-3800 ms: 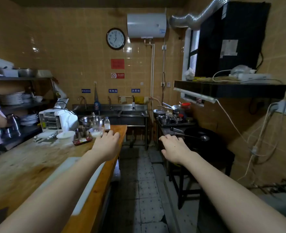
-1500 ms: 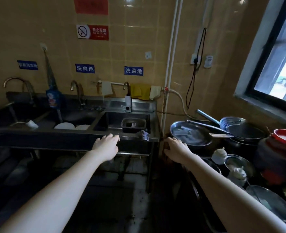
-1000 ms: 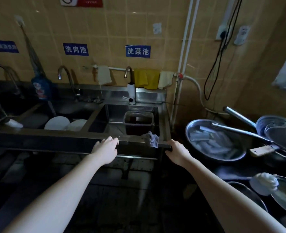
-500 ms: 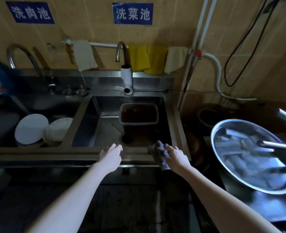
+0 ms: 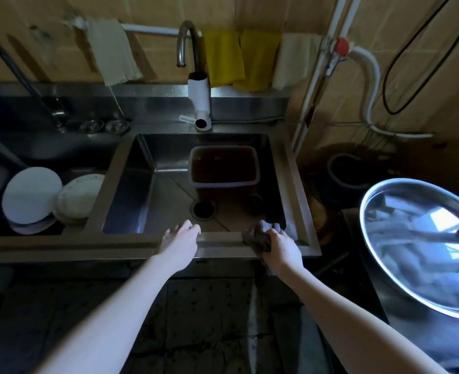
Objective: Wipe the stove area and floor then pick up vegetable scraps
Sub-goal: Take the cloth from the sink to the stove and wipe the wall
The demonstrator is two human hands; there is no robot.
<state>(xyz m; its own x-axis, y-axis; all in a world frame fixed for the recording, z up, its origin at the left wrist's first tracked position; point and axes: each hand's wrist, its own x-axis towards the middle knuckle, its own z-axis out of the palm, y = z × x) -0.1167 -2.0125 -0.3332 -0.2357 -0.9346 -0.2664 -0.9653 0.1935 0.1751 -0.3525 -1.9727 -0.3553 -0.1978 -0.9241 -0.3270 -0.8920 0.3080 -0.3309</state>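
Tiled wall (image 5: 147, 4) and a steel sink unit (image 5: 142, 245) fill the head view, dimly lit. Head view: the right basin (image 5: 166, 184) holds a rectangular plastic tub (image 5: 224, 182) of dark liquid, standing just behind the drain (image 5: 203, 209). A faucet (image 5: 193, 63) rises behind this basin; yellow cloths (image 5: 239, 58) and pale cloths (image 5: 112, 52) hang on the rail above. White plates (image 5: 31, 195) lean in the left basin.

The right hand (image 5: 283, 248) is closed around a dark grey rag (image 5: 258, 238), which sits on the sink's front rim near the right corner. The left hand (image 5: 181, 240) rests on the same rim, fingers (image 5: 189, 228) loosely spread, holding nothing.

A large steel bowl (image 5: 422, 238) stands to the right of the sink, its contents blurred. Dark patterned floor (image 5: 201, 319) shows between the forearms.
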